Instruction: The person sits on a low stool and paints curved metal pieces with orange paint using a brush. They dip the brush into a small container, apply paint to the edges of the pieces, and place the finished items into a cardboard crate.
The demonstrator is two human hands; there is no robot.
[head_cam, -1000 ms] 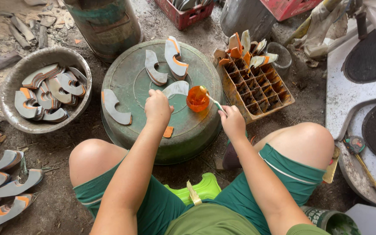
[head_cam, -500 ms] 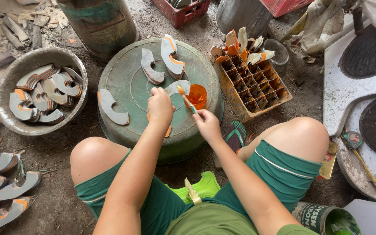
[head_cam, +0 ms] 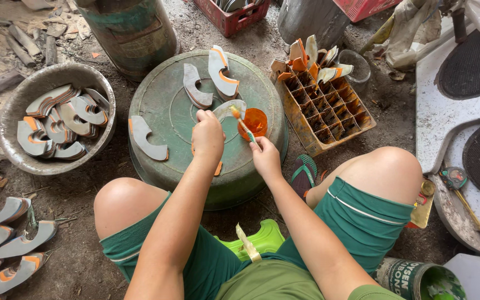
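Grey curved sole piece point(head_cam: 230, 109) pinched steady in left hand point(head_cam: 208, 136); right hand point(head_cam: 265, 158) grips small brush point(head_cam: 242, 122), bristles on its edge, beside orange glue cup point(head_cam: 254, 122).

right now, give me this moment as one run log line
left hand holds grey curved piece | right hand brushes it, small brush | orange cup beside | all on green upturned basin

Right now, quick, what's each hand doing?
Left hand: closed, holding a grey curved sole piece.
Right hand: closed, holding a small brush.
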